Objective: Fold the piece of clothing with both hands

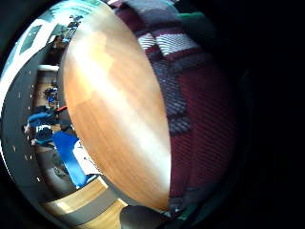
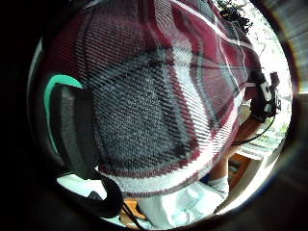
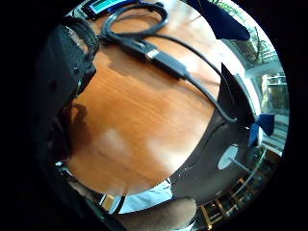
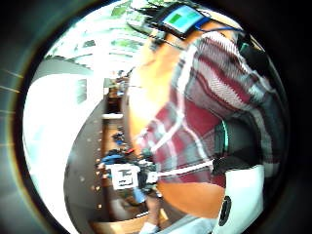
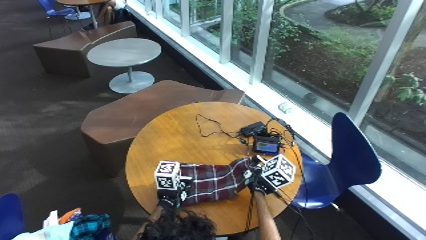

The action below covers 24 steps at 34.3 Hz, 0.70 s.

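A dark red plaid shirt (image 5: 212, 181) lies on the round wooden surface (image 5: 173, 137) between both hands. The left hand (image 5: 170, 196) and right hand (image 5: 258, 181) each rest at one end of it; whether their fingers grip the cloth cannot be told.

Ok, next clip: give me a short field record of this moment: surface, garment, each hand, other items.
surface: round wooden table
garment: red plaid shirt lying on the table's near side, bunched between the hands
left hand: on the shirt's left end; grip not visible
right hand: at the shirt's right end; grip not visible
other items: small device with lit screen and cables beyond the shirt
nearby: blue chair at the table's right
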Tool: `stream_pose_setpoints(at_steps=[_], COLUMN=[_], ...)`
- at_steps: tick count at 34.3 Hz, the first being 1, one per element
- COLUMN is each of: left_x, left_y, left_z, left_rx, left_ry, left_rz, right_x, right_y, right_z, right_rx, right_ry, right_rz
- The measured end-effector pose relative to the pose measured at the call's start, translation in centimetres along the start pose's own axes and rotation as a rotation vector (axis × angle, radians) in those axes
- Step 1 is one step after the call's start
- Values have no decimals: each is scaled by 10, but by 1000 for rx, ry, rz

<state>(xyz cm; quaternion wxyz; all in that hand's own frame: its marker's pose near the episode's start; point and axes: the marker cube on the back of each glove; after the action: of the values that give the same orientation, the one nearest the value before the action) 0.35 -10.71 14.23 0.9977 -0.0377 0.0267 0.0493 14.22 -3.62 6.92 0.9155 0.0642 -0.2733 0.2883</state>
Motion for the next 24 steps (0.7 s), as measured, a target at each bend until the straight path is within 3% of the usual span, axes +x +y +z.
stream_pose_setpoints(at_steps=[4, 9, 15, 20, 24], left_x=[-11, -49, -105, -138, -141], left_y=[4, 24, 79, 115, 120], left_z=[-18, -37, -59, -62, -66], left_rx=[55, 179, 274, 294, 322], left_ry=[156, 330, 321, 286, 288], left_rz=[-11, -70, -218, -312, -318], right_x=[-53, -144, -226, -249, -243], right_y=[0, 34, 87, 130, 139], right_z=[-20, -11, 90, 185, 202], right_rx=[67, 123, 106, 47, 47], right_ry=[-68, -8, 297, 571, 612], right_rz=[-131, -404, -677, -774, -856])
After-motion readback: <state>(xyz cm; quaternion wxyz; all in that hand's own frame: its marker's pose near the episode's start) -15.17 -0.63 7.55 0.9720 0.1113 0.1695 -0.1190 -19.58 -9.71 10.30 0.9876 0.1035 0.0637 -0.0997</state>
